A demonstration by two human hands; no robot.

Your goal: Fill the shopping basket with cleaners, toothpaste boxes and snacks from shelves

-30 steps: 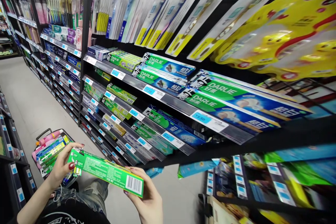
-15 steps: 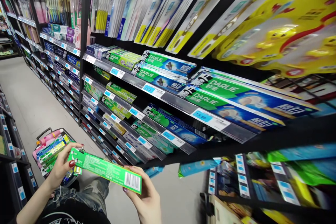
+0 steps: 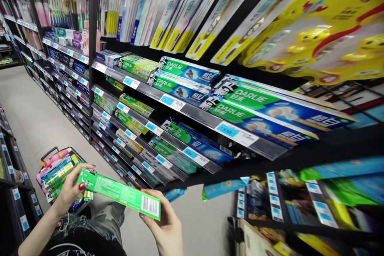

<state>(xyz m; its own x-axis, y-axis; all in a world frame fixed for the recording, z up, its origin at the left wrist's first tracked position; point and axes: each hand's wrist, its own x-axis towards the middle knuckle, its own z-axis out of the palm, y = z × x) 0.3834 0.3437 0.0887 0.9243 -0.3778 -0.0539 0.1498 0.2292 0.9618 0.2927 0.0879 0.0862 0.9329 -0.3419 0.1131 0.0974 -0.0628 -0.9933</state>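
Observation:
A long green toothpaste box [image 3: 120, 193] is held level between both hands, its printed side with a white barcode facing up toward me. My left hand [image 3: 72, 188] grips the far left end, thumb with a dark red nail on the near edge. My right hand [image 3: 165, 220] pinches the barcode end, thumb below and fingers behind it. Beyond my left hand stands a shopping basket [image 3: 49, 153] filled with toothpaste boxes and pink bottles; my left hand and the box hide part of it.
To the right, a shelf [image 3: 192, 108] carries rows of Darlie toothpaste boxes [image 3: 255, 108] with price tags. Packaged toothbrushes [image 3: 204, 20] and a yellow duck-shaped pack [image 3: 324, 32] hang above. Another shelf [image 3: 15, 176] lines the left side of the aisle floor [image 3: 24, 100].
The shelves have shifted slightly left in view. Both hands keep the toothpaste box in nearly the same place.

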